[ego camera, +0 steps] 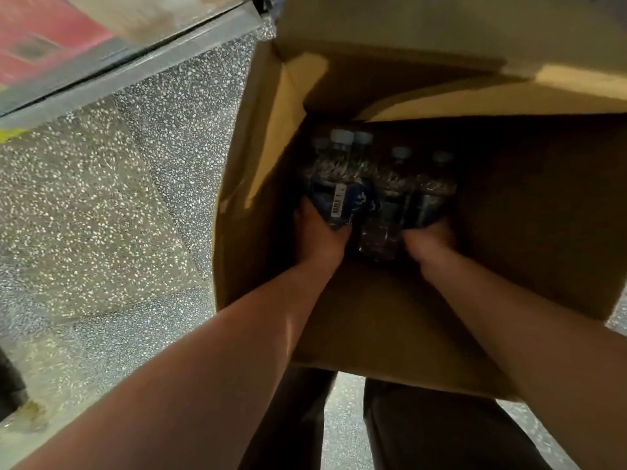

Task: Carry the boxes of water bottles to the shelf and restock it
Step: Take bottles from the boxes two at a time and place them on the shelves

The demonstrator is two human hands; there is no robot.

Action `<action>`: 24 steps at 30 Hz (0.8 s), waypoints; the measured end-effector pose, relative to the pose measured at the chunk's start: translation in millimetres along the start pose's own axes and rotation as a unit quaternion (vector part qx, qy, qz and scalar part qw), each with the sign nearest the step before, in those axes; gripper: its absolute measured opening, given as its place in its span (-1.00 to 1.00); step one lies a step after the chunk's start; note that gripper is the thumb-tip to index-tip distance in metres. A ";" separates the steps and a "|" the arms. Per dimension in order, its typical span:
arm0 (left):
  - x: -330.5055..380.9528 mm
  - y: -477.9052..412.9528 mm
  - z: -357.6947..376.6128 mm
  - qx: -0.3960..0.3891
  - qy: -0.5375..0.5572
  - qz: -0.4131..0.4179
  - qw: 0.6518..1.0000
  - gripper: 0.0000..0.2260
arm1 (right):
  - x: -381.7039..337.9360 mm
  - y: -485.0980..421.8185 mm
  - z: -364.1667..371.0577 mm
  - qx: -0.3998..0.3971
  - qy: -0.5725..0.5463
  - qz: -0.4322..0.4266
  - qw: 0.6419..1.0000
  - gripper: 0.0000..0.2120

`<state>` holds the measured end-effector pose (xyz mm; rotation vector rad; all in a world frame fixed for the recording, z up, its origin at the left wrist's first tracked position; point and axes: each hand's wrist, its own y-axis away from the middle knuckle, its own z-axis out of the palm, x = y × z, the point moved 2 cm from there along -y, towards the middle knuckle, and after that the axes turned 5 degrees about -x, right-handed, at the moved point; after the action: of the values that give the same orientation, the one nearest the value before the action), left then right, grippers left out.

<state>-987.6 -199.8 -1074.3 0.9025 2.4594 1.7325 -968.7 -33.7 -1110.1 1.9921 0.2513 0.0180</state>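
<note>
1. Only one view here, the head camera looking straight down, so everything below comes from that.
2. One big cardboard box point(509, 215) fills the middle and right of the shot. It's open at the top, with the flaps folded out and up at the far side.
3. The water bottles point(380, 184) stand in a cluster deep in the box, at its far left end. I count five pale caps, though the leftmost one is dim, so call it five that I can see. They're clear bottles with dark blue labels, and one label has a white barcode strip facing the camera.
4. Both bare arms reach down into the box, so that's two grips in play.
5. The left grip point(322, 235) is wrapped round the lower part of the barcode bottle, at the left of the cluster. Its fingers are mostly hidden behind the plastic.
6. The right grip point(429, 239) is curled onto the bottle at the right end of the cluster, with its fingertips hidden too.
7. One bottle sits between the two grips, and I can't tell if either one touches it.
8. A speckled terrazzo floor point(118, 198) takes up the left side.
9. A grey metal ledge point(135, 62) runs diagonally across the top left, with something red and blurry point(40, 35) behind it.
10. Two legs in dark trousers point(424, 429) show at the bottom, just below the near edge of the box.
</note>
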 end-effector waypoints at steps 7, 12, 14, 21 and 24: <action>1.2 -2.4 -5.4 -0.005 0.048 -0.017 0.999 -0.28 | 6.5 -5.0 -7.3 -0.064 -0.123 -0.013 0.990 -0.22; 1.9 -3.0 -3.9 -0.004 0.045 -0.028 0.999 -0.22 | 6.2 -24.3 -11.4 -0.113 -0.131 0.019 0.985 -0.25; 2.5 -5.9 -5.0 -0.017 0.046 -0.033 0.998 -0.20 | 5.8 -27.3 -8.9 -0.119 -0.134 0.032 0.983 -0.25; 7.8 14.7 -18.8 -0.056 0.099 -0.077 0.991 -0.24 | -9.8 14.7 -17.9 -0.149 -0.184 0.100 0.966 -0.64; 13.4 38.1 -26.5 -0.067 0.108 -0.076 0.989 -0.27 | -16.8 45.5 -30.3 -0.174 -0.200 0.083 0.961 -0.82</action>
<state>-990.1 -208.0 -1026.7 0.5264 2.4196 2.0057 -981.3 -28.0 -1054.7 1.6177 -0.1707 -0.2180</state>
